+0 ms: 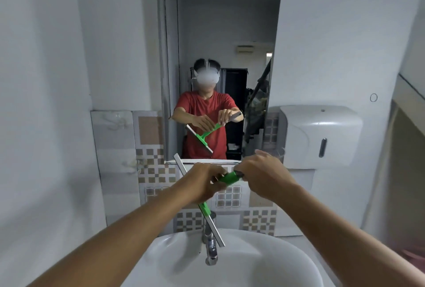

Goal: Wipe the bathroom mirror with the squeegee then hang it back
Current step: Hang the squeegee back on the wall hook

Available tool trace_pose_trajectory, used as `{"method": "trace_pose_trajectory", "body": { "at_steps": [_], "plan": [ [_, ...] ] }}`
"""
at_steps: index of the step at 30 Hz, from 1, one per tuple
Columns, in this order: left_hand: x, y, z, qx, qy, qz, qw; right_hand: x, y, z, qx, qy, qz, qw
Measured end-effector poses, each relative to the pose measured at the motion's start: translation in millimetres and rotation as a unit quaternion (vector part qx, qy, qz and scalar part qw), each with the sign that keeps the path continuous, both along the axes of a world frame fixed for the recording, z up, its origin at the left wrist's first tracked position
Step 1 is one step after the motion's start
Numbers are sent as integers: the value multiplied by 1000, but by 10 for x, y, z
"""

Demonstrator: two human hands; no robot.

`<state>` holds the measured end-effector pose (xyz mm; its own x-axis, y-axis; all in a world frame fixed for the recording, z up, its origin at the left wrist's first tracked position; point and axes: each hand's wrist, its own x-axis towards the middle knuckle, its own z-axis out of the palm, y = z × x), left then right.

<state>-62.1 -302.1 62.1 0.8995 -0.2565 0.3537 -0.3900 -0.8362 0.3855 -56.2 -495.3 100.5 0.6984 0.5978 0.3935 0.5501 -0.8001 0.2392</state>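
Observation:
The squeegee (228,178) has a green handle and a long metal blade that runs diagonally from upper left down to above the tap. My left hand (202,182) grips the handle near the blade. My right hand (259,171) pinches the handle's far end with thumb and fingers. Both hands are in front of the tiled wall, just below the mirror (220,33), which reflects a person in a red shirt holding the squeegee.
A white basin (264,261) with a chrome tap (210,247) lies directly under the hands. A white paper dispenser (322,135) hangs on the wall to the right. Clear wall hooks (117,120) sit on the tiles at left.

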Motion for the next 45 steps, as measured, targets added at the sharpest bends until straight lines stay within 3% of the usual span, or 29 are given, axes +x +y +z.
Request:
{"method": "trace_pose_trajectory", "body": {
  "at_steps": [6, 9, 13, 15, 18, 25, 28, 34, 45],
  "plan": [
    [-144, -119, 5, -78, 4, 50, 996, 56, -104, 7, 43, -79, 76, 993],
    [-226, -79, -68, -102, 0, 87, 991, 13, -101, 19, 146, -84, 45, 985],
    [-338, 32, -185, -176, 16, 102, 979, -60, 48, 23, 391, 83, 64, 914],
    [-401, 86, -218, -192, 21, 107, 975, -83, 191, 26, 451, 191, 97, 866],
    [-465, 216, -265, -212, 22, 123, 969, -23, 434, 5, 503, 221, 128, 826],
    [-513, 786, -280, -240, 8, 159, 958, 157, 1166, 102, 493, 255, 196, 809],
    [-480, 1094, -266, -295, 0, 164, 941, 271, 1543, 127, 476, 287, 214, 803],
    [-330, 1646, -304, -364, -9, 159, 917, 554, 2266, 34, 425, 307, 222, 822],
    [308, 2523, -504, -413, -56, 175, 892, 1256, 3335, -120, 415, 353, 214, 811]
  ]
}}
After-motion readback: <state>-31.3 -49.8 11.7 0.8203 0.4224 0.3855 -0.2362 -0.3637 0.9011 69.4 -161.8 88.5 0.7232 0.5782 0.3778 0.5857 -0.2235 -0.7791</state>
